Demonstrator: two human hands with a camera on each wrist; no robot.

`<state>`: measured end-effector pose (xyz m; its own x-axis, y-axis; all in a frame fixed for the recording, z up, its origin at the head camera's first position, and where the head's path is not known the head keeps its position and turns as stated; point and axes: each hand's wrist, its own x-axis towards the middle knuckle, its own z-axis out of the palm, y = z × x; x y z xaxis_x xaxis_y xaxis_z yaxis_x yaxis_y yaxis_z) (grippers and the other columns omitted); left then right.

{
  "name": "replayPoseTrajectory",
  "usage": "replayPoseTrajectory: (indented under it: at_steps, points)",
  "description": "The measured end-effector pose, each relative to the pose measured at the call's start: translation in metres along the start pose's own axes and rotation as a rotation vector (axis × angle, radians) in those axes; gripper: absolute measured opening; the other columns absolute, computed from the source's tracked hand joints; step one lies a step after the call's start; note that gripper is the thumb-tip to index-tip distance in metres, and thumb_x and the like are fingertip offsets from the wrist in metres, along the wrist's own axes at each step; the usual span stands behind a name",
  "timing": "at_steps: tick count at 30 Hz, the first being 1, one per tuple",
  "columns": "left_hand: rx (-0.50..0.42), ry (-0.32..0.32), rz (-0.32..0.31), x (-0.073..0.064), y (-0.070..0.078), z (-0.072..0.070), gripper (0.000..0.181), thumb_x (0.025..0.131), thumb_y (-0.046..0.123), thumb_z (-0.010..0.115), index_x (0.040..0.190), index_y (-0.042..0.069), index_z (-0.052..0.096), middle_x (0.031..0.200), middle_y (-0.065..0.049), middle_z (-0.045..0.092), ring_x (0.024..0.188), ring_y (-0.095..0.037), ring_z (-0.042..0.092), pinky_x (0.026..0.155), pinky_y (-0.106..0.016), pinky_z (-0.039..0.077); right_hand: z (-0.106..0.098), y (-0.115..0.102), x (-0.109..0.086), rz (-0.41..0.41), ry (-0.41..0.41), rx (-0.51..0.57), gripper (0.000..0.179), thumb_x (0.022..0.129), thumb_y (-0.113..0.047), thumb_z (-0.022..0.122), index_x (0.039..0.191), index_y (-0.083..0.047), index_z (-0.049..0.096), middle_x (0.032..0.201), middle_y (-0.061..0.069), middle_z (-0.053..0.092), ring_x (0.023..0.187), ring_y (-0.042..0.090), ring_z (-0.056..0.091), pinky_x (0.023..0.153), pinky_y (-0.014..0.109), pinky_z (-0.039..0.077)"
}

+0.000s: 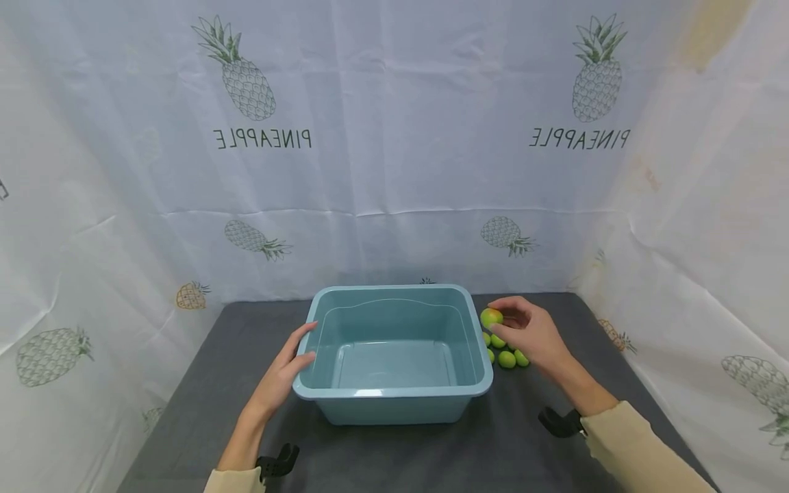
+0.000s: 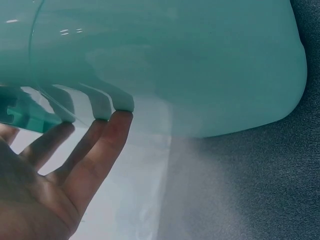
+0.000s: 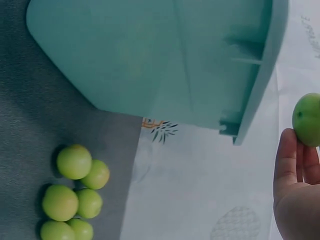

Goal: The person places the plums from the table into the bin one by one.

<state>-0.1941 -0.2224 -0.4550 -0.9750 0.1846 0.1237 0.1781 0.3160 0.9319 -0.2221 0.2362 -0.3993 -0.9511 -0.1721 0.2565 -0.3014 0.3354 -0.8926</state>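
A blue-green plastic basin (image 1: 392,392) stands upright on the dark table, nothing showing inside it. My left hand (image 1: 280,373) holds its left side, thumb over the rim; in the left wrist view, several fingertips (image 2: 122,117) press against the outer wall. Beyond the basin's right rim, my right hand (image 1: 535,335) pinches a round green fruit (image 1: 491,318) with a reddish blush, raised above the other fruits. That same fruit shows at the right edge of the right wrist view, in the fingers (image 3: 286,155). Several more green fruits (image 3: 60,202) lie clustered on the table below.
The dark grey table (image 1: 203,383) carries the basin and the fruits. White cloth (image 1: 394,171) printed with pineapples hangs behind the table and along both sides. The basin's right wall (image 3: 150,60) stands close beside the fruit cluster.
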Motion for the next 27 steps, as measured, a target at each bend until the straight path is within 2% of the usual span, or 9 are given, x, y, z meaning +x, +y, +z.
replayPoseTrajectory:
  at_steps: [6, 13, 21, 27]
  points:
    - [-0.003, 0.003, -0.013, 0.0, 0.0, 0.001, 0.053, 0.108, 0.024, 0.046, 0.158, 0.02, 0.031, 0.168, -0.016, 0.011, 0.149, -0.046, 0.02, 0.104, -0.069, 0.033, 0.002, -0.016, 0.009, 0.022, -0.034, -0.007, 0.039, 0.094, -0.01, 0.073, 0.128, 0.002, 0.061, 0.126, 0.018, 0.061, 0.11, 0.017, 0.065, 0.089, 0.021, 0.052]
    - [-0.008, 0.015, -0.016, -0.001, 0.001, 0.001, 0.053, 0.107, 0.024, 0.046, 0.158, 0.019, 0.032, 0.168, -0.017, 0.012, 0.15, -0.046, 0.018, 0.105, -0.072, 0.029, 0.008, -0.032, 0.021, 0.026, -0.086, -0.006, 0.04, 0.094, -0.014, 0.074, 0.129, -0.003, 0.061, 0.127, 0.016, 0.062, 0.118, 0.034, 0.063, 0.089, 0.028, 0.054]
    - [-0.013, 0.013, -0.024, 0.0, 0.002, 0.0, 0.053, 0.108, 0.024, 0.047, 0.158, 0.02, 0.031, 0.168, -0.016, 0.011, 0.15, -0.046, 0.018, 0.107, -0.072, 0.028, 0.018, -0.047, 0.037, 0.007, -0.139, -0.017, 0.04, 0.094, -0.016, 0.074, 0.129, -0.004, 0.061, 0.127, 0.015, 0.061, 0.116, 0.031, 0.064, 0.087, 0.031, 0.056]
    - [-0.018, 0.012, -0.039, 0.0, 0.001, 0.001, 0.053, 0.108, 0.024, 0.048, 0.158, 0.021, 0.031, 0.168, -0.017, 0.012, 0.147, -0.047, 0.025, 0.103, -0.066, 0.037, 0.03, -0.053, 0.052, -0.023, -0.157, -0.014, 0.037, 0.093, -0.012, 0.073, 0.127, -0.005, 0.062, 0.126, 0.013, 0.062, 0.115, 0.03, 0.064, 0.088, 0.035, 0.056]
